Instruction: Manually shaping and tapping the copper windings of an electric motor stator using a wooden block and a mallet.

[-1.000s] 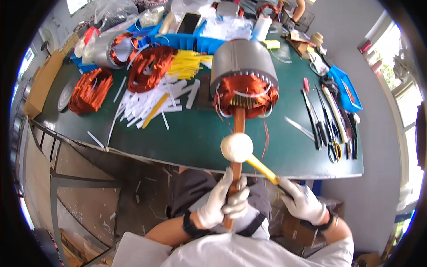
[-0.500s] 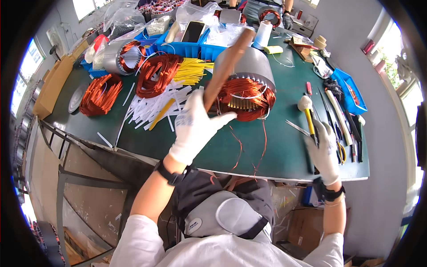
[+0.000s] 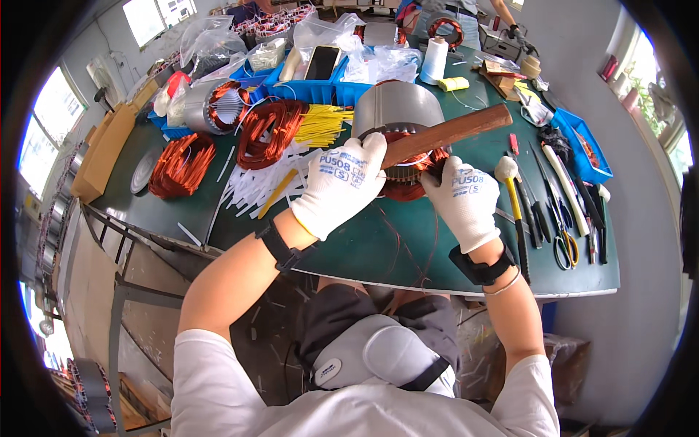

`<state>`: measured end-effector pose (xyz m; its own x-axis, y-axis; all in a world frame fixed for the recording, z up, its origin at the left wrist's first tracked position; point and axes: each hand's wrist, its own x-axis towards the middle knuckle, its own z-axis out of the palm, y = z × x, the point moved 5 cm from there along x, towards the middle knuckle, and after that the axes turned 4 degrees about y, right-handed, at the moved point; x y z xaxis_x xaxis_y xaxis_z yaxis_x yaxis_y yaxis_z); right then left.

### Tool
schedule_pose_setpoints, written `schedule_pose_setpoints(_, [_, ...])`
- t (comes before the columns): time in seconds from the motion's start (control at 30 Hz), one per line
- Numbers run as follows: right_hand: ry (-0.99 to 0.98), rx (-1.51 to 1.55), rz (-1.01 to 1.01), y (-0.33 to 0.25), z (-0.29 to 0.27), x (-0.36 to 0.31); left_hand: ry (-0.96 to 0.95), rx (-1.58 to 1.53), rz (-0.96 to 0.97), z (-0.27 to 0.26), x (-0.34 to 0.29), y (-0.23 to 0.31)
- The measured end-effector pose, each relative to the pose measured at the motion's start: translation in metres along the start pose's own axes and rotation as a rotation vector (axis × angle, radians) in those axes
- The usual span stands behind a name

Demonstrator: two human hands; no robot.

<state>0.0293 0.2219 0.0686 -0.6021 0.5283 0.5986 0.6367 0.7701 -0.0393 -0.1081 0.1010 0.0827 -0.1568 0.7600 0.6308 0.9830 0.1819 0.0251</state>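
A brown wooden bar (image 3: 455, 135) slants up to the right across the front of a stator. My left hand (image 3: 341, 182), in a white glove, is closed around its lower left end. Behind the bar lies the stator's grey metal shell (image 3: 397, 109), its open end facing me. Copper windings (image 3: 404, 191) show below the bar, partly covered by my hands. My right hand (image 3: 464, 195), also gloved, is at the windings' right side with its fingers bent inward. Something dark shows at its fingertips, too hidden to name. Thin copper wire ends (image 3: 399, 244) trail toward the table's front edge.
On the right lie a white-headed mallet (image 3: 507, 171), scissors (image 3: 566, 247) and several long tools. Copper coils (image 3: 182, 166), white strips (image 3: 247, 182) and yellow strips (image 3: 320, 125) spread left. Blue bins (image 3: 302, 91) stand behind. A co-worker's arm (image 3: 502, 13) shows at the far side.
My right hand has moved left from beside the mallet to the stator's windings. The wooden bar has swung from steeply upright to a low slant across the stator, still in my left hand.
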Motion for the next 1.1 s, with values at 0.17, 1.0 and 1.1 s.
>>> schedule_pose_setpoints(0.17, [0.045,0.101,0.015,0.005,0.001,-0.002,0.077,0.068,0.207,-0.013,0.009,0.005])
schedule_pose_setpoints(1.0, [-0.033,0.499,0.361,0.008,0.037,-0.019,-0.110,0.115,0.446,-0.025,0.059,0.027])
schedule_pose_setpoints(1.1, [-0.006,0.794,0.422,0.005,0.051,-0.030,-0.018,-0.320,0.202,-0.025,0.044,0.001])
